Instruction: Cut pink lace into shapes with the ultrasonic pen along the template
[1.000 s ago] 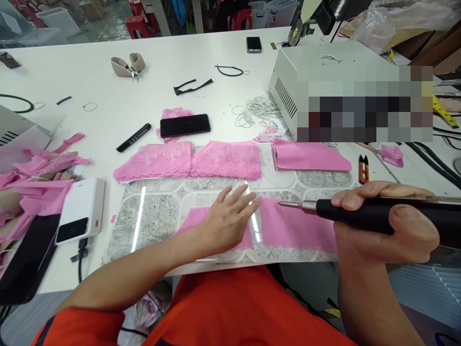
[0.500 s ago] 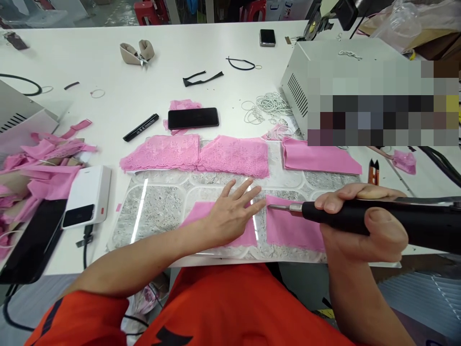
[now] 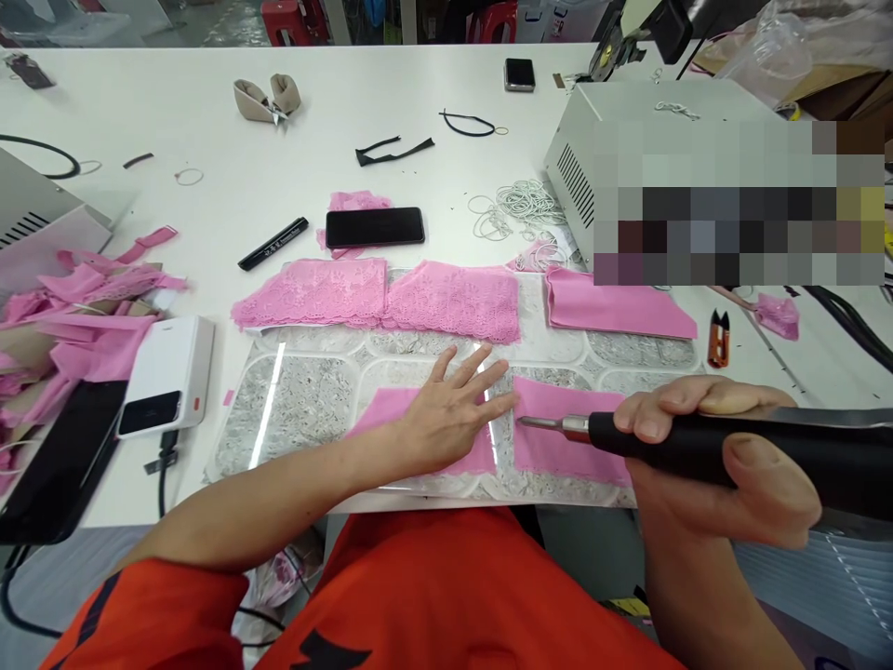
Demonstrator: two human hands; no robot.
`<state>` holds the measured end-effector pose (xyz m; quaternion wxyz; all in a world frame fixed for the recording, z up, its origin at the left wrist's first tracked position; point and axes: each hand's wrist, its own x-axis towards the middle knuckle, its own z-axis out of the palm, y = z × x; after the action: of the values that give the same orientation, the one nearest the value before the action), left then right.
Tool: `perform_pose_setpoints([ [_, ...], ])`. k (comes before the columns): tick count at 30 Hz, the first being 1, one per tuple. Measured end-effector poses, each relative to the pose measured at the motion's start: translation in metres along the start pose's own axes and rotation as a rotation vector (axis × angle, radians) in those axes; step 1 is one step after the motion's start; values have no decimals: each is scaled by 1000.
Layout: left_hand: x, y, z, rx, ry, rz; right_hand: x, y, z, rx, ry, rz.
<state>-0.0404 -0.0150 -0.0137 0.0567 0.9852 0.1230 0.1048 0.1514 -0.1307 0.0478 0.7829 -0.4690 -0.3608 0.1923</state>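
My left hand point(image 3: 453, 409) lies flat with fingers spread on a pink fabric piece point(image 3: 391, 419) on the marbled tile board point(image 3: 307, 409). My right hand point(image 3: 718, 465) is closed round a black pen-shaped tool point(image 3: 698, 445). Its metal tip point(image 3: 537, 423) rests at the left edge of a second pink fabric piece point(image 3: 565, 433), just right of my left fingertips. Two pink lace pieces point(image 3: 380, 293) lie along the board's far edge.
A folded pink cloth point(image 3: 618, 307) and a white machine box point(image 3: 586, 140) sit at right. A black phone point(image 3: 375, 226), marker point(image 3: 273, 244), white elastic loops point(image 3: 520, 205), orange snips point(image 3: 718, 337), a white power bank point(image 3: 167, 372) and pink scraps point(image 3: 70, 307) surround the board.
My right hand has brought the tool leftward and slightly down, so its tip now meets the left edge of the right fabric piece. My left hand stays flat on the left piece.
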Motion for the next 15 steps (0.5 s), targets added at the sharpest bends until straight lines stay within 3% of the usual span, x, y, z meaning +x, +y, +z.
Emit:
perform_pose_setpoints([
  [15, -2, 2, 2, 0, 25, 29, -9, 3, -6, 39, -50, -23],
])
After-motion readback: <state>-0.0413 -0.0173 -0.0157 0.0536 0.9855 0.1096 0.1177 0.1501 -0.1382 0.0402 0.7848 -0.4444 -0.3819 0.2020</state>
